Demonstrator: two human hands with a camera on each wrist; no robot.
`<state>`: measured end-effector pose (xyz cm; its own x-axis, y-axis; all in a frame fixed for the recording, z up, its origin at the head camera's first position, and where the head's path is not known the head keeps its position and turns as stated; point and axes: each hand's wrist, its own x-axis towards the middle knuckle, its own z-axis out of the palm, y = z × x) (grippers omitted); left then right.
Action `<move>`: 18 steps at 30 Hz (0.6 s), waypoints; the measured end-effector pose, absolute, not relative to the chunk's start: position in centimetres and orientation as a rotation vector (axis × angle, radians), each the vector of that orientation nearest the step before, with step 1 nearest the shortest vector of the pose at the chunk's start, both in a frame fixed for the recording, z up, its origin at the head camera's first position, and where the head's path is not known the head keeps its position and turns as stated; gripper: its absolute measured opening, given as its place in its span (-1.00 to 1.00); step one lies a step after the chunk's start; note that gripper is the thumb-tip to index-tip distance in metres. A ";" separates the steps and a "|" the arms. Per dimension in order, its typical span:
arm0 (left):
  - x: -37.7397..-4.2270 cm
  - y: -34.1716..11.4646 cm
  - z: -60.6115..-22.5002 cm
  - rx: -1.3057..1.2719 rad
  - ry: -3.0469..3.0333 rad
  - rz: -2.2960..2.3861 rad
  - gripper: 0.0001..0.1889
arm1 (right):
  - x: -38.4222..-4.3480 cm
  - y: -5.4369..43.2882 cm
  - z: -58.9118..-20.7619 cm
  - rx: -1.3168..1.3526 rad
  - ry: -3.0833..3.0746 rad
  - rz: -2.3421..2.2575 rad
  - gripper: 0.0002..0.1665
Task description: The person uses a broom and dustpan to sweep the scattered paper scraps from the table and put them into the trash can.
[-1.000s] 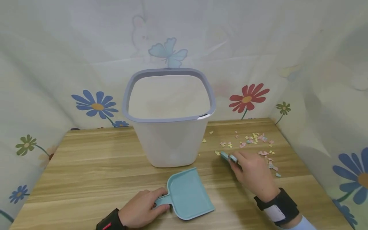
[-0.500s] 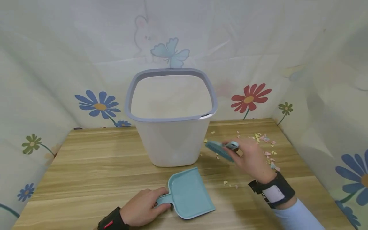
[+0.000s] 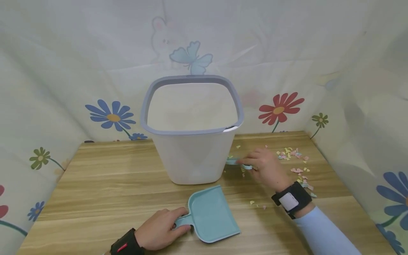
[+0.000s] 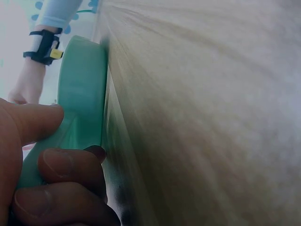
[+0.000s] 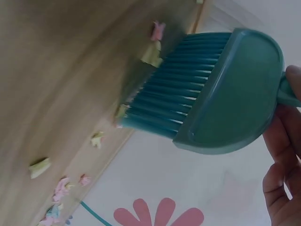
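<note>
A light blue dustpan lies on the wooden table, its straight edge facing right. My left hand grips its short handle; the left wrist view shows thumb and fingers curled round that handle. Beside the bin's right side, my right hand holds a small blue-green hand brush by the handle. In the right wrist view its bristles point down at the table, right by a few paper scraps. More paper scraps, pink, yellow and blue, lie scattered to the right of that hand.
A tall white bin with a grey-blue rim stands behind the dustpan, partly hiding the brush in the head view. Two small scraps lie between dustpan and right forearm. A flower-printed curtain encloses the table at the back and sides.
My right hand has lifted the brush and moved it back and left, close beside the bin. A couple of scraps now show near the dustpan. The left hand and dustpan have stayed put.
</note>
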<state>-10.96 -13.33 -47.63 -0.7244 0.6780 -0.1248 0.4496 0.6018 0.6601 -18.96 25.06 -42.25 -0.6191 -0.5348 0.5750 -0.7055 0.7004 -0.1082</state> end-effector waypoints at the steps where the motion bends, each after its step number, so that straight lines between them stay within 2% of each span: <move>1: -11.0 -13.3 -47.6 0.908 2.469 0.867 -0.59 | -18.7 25.2 -42.4 0.956 -2.402 0.436 -0.50; 13: -11.2 -13.3 -47.3 0.845 2.442 0.857 -0.54 | -12.7 27.0 -41.4 1.181 -2.422 0.485 -0.11; 16: -11.2 -13.3 -47.3 0.837 2.437 0.865 -0.55 | -11.9 27.3 -40.6 1.259 -2.385 0.539 -0.18; 18: -11.2 -13.3 -47.3 0.837 2.439 0.871 -0.55 | -11.9 27.4 -40.0 1.306 -2.336 0.590 -0.47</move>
<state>-11.17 -13.27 -47.28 -0.7322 0.6576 -0.1773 0.3964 0.6231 0.6742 -11.86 27.42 -40.04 -0.4845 -0.6959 0.5300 -0.8642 0.4748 -0.1666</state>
